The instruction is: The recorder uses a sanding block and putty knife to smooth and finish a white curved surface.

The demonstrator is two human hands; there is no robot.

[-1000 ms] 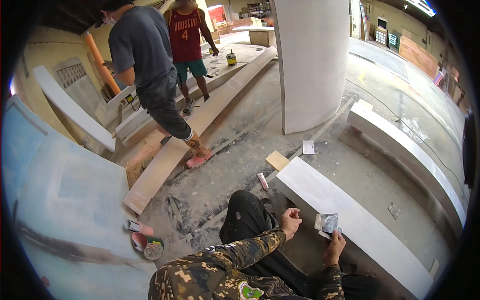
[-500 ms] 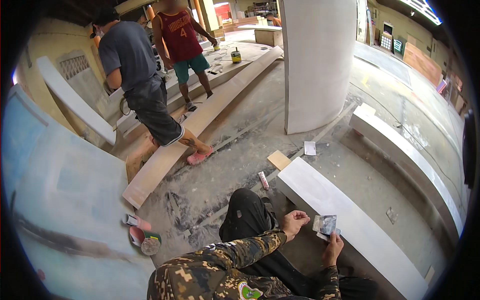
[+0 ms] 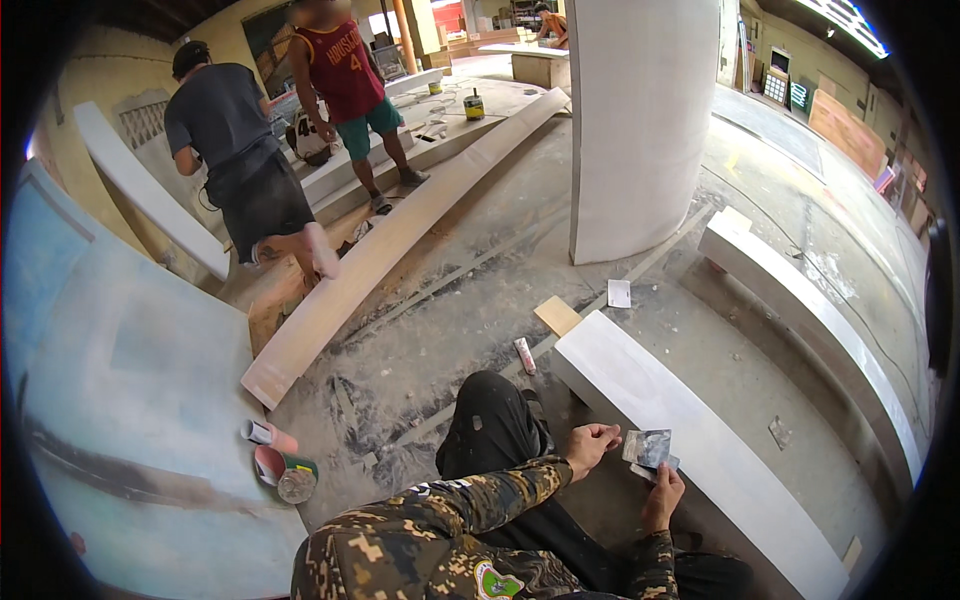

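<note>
My right hand (image 3: 662,498) grips a couple of thin, flat, smeared grey plates (image 3: 648,447) between thumb and fingers. They look like putty spreaders, though their exact kind is unclear. Beside them, to the left, my left hand (image 3: 592,449) has its fingertips pinched together just short of the plates' edge. Anything small between those fingertips is too tiny to make out. Both hands are over my lap, next to a long white board (image 3: 690,430) that runs from the middle toward the lower right.
A pink-and-white tube (image 3: 525,356), a white card (image 3: 619,293) and a wood offcut (image 3: 557,316) lie near the board's far end. A white curved panel (image 3: 640,130) stands ahead. Rolls and a can (image 3: 298,484) sit left. Two people stand beyond a long plank (image 3: 410,245).
The person in the dark shirt has stepped over the plank, away to the left. The person in the red jersey has shifted slightly. My hands have barely moved.
</note>
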